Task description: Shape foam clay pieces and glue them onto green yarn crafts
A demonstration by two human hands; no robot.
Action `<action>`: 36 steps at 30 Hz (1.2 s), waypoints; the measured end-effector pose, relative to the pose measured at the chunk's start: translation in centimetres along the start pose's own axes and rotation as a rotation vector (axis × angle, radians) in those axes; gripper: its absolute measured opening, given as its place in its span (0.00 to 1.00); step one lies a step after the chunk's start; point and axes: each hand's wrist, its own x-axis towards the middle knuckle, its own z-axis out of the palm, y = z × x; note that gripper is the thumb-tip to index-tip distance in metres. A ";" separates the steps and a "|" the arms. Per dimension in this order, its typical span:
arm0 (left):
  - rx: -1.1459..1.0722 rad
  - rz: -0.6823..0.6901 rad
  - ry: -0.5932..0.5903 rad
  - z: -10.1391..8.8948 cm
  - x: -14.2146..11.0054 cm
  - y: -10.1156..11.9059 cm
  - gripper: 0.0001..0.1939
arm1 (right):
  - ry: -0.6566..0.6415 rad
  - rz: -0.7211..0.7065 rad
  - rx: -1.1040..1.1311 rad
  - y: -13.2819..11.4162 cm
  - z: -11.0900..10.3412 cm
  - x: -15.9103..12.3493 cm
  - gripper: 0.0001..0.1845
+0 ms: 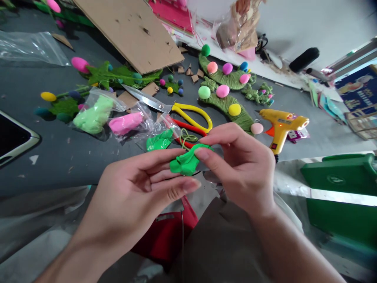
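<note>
A soft lump of bright green modelling clay (187, 163) is held between my two hands, in front of the table edge. My left hand (141, 181) supports it from below on its fingers, thumb along the near side. The thumb and index finger of my right hand (235, 161) pinch its upper right end, where it is folded and stretched. Just beyond lies a plastic bag with more green clay (160, 139). Bags of pink clay (126, 123) and pale green clay (94, 114) lie to the left. Behind my hands are scissors (191, 116) with yellow and red handles.
A yellow glue gun (282, 125) with a small red light lies at the right. Green wrapped arcs (226, 104) with coloured balls, a cardboard sheet (132, 33) and leafy pieces (108, 74) lie farther back. A phone (16, 137) is at the left, a green bin (338, 173) at lower right.
</note>
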 end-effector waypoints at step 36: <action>0.205 0.166 -0.073 -1.3 0.1 -1.2 0.40 | -0.299 0.168 0.131 0.6 0.6 -0.7 0.21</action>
